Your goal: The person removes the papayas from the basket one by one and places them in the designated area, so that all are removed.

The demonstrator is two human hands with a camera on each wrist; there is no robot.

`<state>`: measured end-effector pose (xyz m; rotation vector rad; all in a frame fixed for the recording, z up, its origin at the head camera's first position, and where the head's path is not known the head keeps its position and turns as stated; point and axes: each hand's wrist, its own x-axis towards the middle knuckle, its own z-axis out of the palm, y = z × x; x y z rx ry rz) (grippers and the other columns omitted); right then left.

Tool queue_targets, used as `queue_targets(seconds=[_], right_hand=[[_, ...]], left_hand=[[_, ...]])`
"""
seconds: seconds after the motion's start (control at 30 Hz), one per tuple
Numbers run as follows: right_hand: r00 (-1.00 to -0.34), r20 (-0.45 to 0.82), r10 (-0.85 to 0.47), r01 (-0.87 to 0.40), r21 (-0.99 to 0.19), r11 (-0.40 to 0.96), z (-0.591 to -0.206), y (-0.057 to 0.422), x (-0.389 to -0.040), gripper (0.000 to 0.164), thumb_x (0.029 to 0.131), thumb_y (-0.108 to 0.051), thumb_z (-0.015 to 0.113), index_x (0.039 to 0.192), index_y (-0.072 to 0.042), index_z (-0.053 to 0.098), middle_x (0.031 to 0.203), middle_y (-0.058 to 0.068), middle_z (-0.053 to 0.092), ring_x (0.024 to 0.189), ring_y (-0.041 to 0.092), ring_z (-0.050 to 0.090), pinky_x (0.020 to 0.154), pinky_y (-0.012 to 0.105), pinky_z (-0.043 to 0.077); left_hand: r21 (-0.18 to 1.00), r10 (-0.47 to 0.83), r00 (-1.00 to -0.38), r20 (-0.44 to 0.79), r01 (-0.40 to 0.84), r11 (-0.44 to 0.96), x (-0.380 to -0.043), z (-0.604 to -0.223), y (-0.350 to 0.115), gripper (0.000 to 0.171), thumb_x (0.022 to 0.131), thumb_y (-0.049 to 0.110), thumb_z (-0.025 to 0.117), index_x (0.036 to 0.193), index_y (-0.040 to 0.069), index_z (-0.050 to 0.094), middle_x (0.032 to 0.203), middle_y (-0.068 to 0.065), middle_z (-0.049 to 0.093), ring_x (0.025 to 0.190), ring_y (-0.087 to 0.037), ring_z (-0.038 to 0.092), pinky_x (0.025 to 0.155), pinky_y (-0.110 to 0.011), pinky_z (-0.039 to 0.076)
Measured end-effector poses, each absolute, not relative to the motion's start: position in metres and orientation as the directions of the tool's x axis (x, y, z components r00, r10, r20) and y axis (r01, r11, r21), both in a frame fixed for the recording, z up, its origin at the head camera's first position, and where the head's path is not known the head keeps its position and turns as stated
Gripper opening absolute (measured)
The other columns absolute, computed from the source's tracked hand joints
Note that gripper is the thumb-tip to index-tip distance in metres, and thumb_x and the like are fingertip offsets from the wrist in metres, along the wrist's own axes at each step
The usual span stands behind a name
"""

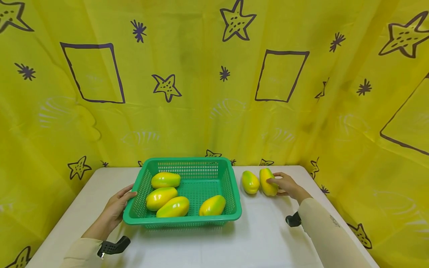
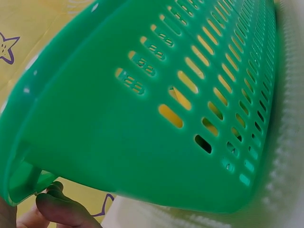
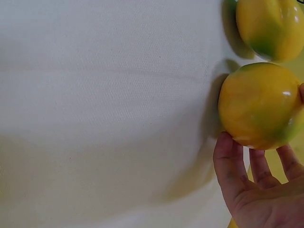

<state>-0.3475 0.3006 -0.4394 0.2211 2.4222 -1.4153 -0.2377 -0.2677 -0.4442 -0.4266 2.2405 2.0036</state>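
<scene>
A green plastic basket [image 1: 182, 220] holds several yellow-green papayas [image 1: 174, 207], most of them toward its left side. My left hand [image 1: 115, 208] grips the basket's left rim, with the fingertips curled at the rim's underside in the left wrist view. Right of the basket, two more papayas lie on the table. My right hand [image 1: 286, 185] holds the outer papaya [image 1: 267, 178], thumb on top and fingers along its right side. In the right wrist view, fingertips [image 3: 223, 142] press against this fruit. The other papaya [image 1: 250, 182] lies just left of it.
A white-covered table [image 1: 254, 238] carries everything. Yellow curtains [image 1: 201, 123] with drawn stars and frames hang close behind and on both sides. Black wrist devices [image 1: 114, 245] are strapped below each hand.
</scene>
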Motion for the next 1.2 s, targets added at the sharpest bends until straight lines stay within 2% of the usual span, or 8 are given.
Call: queue_targets(seconds=[0.13,0.47,0.67,0.8,1.03,1.2], right_hand=[[-0.933,-0.36,-0.023,0.302,-0.815,0.494,-0.4391,0.3005,-0.3487,0.074,0.095,-0.037,0.061,0.148,0.001,0.026,0.148,0.033,0.027,0.129,0.049,0.039,0.098,0.052,0.049],[-0.928,-0.373,-0.02,0.315,-0.809,0.496,-0.4399,0.3013,-0.3502,0.078,0.095,-0.041,0.061,0.149,0.001,0.024,0.151,0.033,0.022,0.133,0.051,0.034,0.099,0.052,0.049],[-0.931,-0.364,-0.026,0.306,-0.817,0.488,-0.4412,0.3018,-0.3486,0.077,0.095,-0.04,0.061,0.149,0.001,0.025,0.148,0.032,0.027,0.129,0.049,0.039,0.095,0.047,0.052],[-0.932,-0.36,-0.03,0.302,-0.822,0.482,-0.4421,0.3015,-0.3475,0.076,0.096,-0.039,0.061,0.149,0.001,0.025,0.146,0.031,0.032,0.125,0.045,0.044,0.094,0.045,0.053],[-0.933,-0.359,-0.032,0.301,-0.824,0.481,-0.4416,0.3004,-0.3477,0.076,0.096,-0.039,0.061,0.15,0.001,0.024,0.146,0.031,0.031,0.125,0.045,0.044,0.095,0.046,0.053],[-0.934,-0.357,-0.023,0.302,-0.82,0.486,-0.4407,0.3013,-0.3482,0.076,0.096,-0.038,0.061,0.15,0.002,0.025,0.147,0.031,0.03,0.126,0.046,0.044,0.096,0.047,0.052]], left_hand=[[0.957,-0.141,-0.955,-0.261,-0.275,0.089,-0.2381,-0.4447,-0.2675,0.07,0.1,0.029,0.055,0.156,0.005,0.022,0.143,-0.027,0.04,0.084,-0.003,0.062,0.074,-0.027,0.058],[0.959,-0.132,-0.957,-0.257,-0.27,0.089,-0.2388,-0.4458,-0.2677,0.07,0.101,0.03,0.054,0.157,0.005,0.02,0.149,-0.03,0.032,0.086,-0.003,0.062,0.076,-0.028,0.059],[0.96,-0.134,-0.957,-0.257,-0.269,0.08,-0.2384,-0.4456,-0.2677,0.07,0.1,0.029,0.055,0.156,0.005,0.021,0.144,-0.028,0.038,0.085,-0.003,0.063,0.076,-0.028,0.058],[0.96,-0.129,-0.958,-0.256,-0.268,0.079,-0.2378,-0.4451,-0.2678,0.07,0.1,0.029,0.055,0.157,0.005,0.021,0.146,-0.028,0.037,0.085,-0.003,0.063,0.076,-0.028,0.059],[0.958,-0.132,-0.956,-0.261,-0.273,0.083,-0.2385,-0.4455,-0.2687,0.07,0.1,0.028,0.055,0.156,0.005,0.021,0.137,-0.021,0.046,0.084,-0.003,0.063,0.075,-0.028,0.058],[0.96,-0.126,-0.958,-0.258,-0.269,0.081,-0.2386,-0.4454,-0.269,0.07,0.1,0.028,0.055,0.157,0.005,0.021,0.142,-0.026,0.04,0.085,-0.003,0.063,0.076,-0.028,0.059]])
